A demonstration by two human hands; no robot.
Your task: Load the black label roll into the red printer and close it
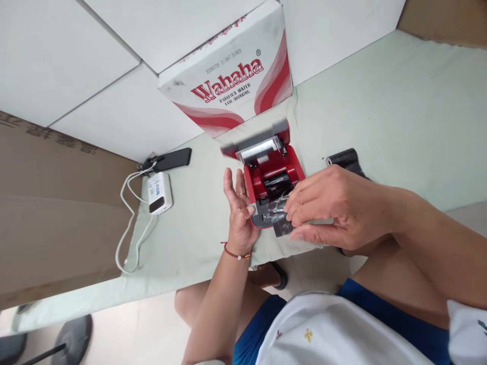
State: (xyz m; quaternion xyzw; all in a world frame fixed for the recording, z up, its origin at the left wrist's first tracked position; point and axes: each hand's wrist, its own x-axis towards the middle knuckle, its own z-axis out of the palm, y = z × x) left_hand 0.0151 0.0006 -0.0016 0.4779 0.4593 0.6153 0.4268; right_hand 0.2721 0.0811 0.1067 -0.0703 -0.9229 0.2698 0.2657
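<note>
A red and grey device [271,165], possibly a small printer, stands with its hinged lid [257,148] raised. Inside it lies a black roll [277,183]. My left hand [242,218] holds the device at its left front corner, thumb on top and some fingers stretched out behind. My right hand [335,205] is closed at the device's front right, fingertips on a shiny dark strip of film [280,227] that hangs over the front edge. Whether the strip joins the roll is hard to see. Beyond my right wrist lies another black roll [344,158], partly hidden.
A Wahaha water carton [228,86] stands behind the device against white boxes [114,91]. To the left, a white power bank [159,192] with a white cable [125,223] lies near a black object [173,159]. A brown carton [68,218] borders the cloth-covered table [182,253].
</note>
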